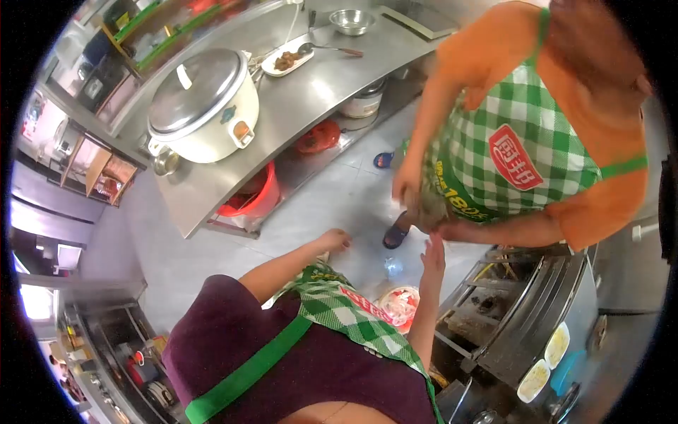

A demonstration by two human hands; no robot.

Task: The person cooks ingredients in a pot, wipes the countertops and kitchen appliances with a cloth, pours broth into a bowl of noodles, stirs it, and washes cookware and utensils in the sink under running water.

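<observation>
Curling the left hand at mid-frame, contents impossible to tell; extending the right hand, seemingly empty, fingers straight, right of centre, below a blurred object between a co-worker's hands.

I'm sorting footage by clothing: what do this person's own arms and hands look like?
The left hand and right hand are bare, as are both forearms; no gloves show. A plain, short, dark purple sleeve shows on the left; the right one cannot be made out.
</observation>
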